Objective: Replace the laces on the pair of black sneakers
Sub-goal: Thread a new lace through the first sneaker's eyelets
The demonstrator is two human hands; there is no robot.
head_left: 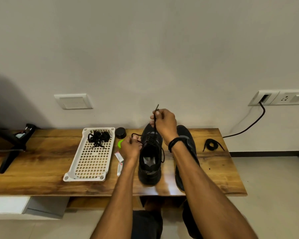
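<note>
I am pinching one end of the black lace (pixel 155 125) between the thumb and curled fingers of my right hand (pixel 164 124), holding it raised above the toe so the strand is running straight down into the crossed eyelets. My left hand (pixel 130 149) is pinching the other end just beside the shoe's left edge, with a small loop bowing out toward the wall.

The sneaker (pixel 149 163) I am lacing is standing on its sole on the wooden table (pixel 41 169), its long axis running away from me, toe toward the wall and heel opening toward me. The second sneaker (pixel 187 144) is lying parallel just to its right, and my right forearm is crossing over it and hiding much of it.

Left of my left hand, two small tubes (pixel 119 163), a green object (pixel 120 144) half hidden by my knuckles, and a round black tin (pixel 120 132) are sitting between the shoe and a white slotted tray (pixel 71 176), which is holding a tangle of black laces (pixel 98 138). A coiled lace (pixel 211 144) is lying well apart on the right.
</note>
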